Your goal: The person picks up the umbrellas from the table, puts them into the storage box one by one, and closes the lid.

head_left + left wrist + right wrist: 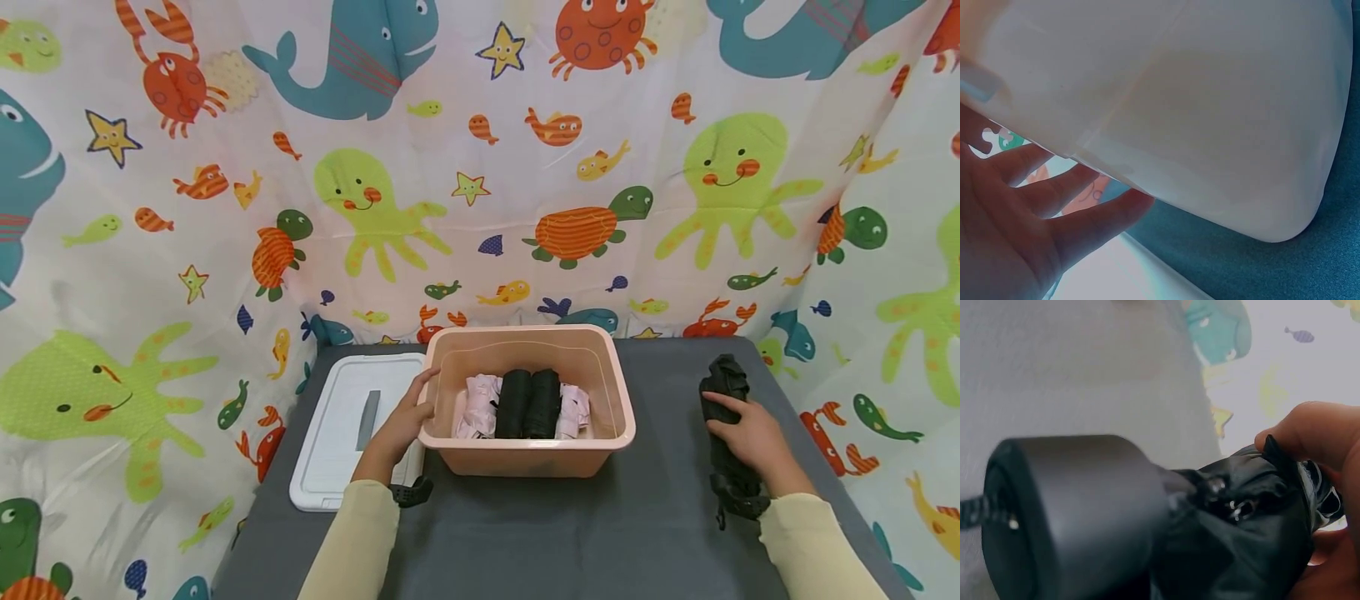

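In the head view my right hand (750, 437) grips a folded black umbrella (724, 383) over the table's right side. Close up in the right wrist view, the umbrella's dark handle (1085, 512) with a wrist strap points left, and its crumpled black fabric (1241, 537) runs into my fingers. My left hand (397, 433) rests against the left side of a peach plastic bin (517, 460), its fingers extended along the wall. Inside the bin, two black folded umbrellas (528, 404) lie side by side between bundles of pale pink patterned fabric (480, 406).
A white lid (330, 442) with a grey handle strip lies left of the bin, partly under my left forearm. Grey cloth (525, 533) covers the table. A curtain (480, 208) printed with sea animals hangs behind and along both sides.
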`<action>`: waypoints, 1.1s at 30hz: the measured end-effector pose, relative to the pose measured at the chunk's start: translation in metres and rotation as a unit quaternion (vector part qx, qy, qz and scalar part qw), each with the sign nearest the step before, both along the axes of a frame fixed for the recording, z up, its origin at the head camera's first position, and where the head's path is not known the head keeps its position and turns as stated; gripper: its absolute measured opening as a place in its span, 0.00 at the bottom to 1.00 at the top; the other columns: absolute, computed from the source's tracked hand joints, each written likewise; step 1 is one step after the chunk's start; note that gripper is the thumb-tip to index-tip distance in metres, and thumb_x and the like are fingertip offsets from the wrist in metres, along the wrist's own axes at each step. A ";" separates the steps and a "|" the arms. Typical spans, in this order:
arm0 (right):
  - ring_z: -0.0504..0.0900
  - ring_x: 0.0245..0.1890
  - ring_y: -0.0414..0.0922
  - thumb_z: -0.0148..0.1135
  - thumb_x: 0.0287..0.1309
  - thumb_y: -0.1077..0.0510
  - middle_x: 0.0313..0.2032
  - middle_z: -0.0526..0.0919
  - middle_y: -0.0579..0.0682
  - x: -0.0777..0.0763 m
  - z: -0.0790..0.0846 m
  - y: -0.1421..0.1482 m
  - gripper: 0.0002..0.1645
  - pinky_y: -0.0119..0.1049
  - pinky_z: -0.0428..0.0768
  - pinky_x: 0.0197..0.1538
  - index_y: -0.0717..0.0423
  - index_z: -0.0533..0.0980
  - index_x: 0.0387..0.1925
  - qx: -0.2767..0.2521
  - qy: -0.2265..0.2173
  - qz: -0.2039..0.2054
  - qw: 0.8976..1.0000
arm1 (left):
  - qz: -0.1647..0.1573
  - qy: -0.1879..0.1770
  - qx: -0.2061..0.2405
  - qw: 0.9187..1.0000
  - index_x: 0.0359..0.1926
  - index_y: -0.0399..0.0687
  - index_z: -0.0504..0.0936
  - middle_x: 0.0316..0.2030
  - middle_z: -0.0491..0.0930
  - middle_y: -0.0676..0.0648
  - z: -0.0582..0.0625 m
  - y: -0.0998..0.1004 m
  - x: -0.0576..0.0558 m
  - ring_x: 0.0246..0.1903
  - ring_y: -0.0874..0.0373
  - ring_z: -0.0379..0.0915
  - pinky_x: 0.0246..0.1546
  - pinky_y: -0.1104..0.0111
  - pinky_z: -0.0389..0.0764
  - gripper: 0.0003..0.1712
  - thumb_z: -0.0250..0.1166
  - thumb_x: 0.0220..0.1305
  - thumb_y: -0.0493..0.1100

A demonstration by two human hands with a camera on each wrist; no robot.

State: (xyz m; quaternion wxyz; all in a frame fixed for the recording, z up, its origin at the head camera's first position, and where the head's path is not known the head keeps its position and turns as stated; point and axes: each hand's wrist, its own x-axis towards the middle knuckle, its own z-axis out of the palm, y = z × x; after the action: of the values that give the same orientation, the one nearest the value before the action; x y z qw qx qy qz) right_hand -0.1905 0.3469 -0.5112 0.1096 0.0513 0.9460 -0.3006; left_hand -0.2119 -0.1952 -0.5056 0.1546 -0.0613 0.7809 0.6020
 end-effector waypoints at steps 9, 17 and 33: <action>0.53 0.63 0.79 0.54 0.63 0.42 0.68 0.47 0.80 -0.005 0.026 -0.023 0.38 0.75 0.61 0.55 0.51 0.61 0.71 -0.007 0.004 0.023 1.000 | -0.003 0.005 -0.001 1.000 0.68 0.81 0.58 0.74 0.51 0.48 -0.001 -0.001 -0.001 0.65 0.41 0.61 0.57 0.49 0.75 0.41 0.49 0.59 0.36; 0.71 0.48 0.65 0.57 0.62 0.47 0.65 0.56 0.76 -0.005 0.046 -0.046 0.36 0.51 0.80 0.39 0.49 0.63 0.70 -0.029 0.010 0.027 0.999 | -0.005 0.000 0.006 1.000 0.68 0.81 0.57 0.74 0.50 0.47 0.000 -0.001 -0.002 0.64 0.40 0.63 0.55 0.48 0.76 0.41 0.49 0.59 0.36; 0.67 0.52 0.64 0.59 0.62 0.47 0.65 0.59 0.73 0.000 0.086 -0.077 0.36 0.54 0.81 0.44 0.48 0.64 0.70 -0.052 0.054 0.059 0.995 | -0.004 0.000 0.010 1.000 0.71 0.75 0.56 0.75 0.48 0.47 0.002 0.001 0.000 0.65 0.37 0.63 0.53 0.50 0.78 0.40 0.50 0.61 0.37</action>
State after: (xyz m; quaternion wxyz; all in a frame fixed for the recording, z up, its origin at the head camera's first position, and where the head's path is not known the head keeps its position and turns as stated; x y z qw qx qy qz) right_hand -0.1900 0.2694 -0.4253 0.0779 -0.0269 0.9351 -0.3446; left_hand -0.2119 -0.1942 -0.5033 0.1581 -0.0567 0.7754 0.6087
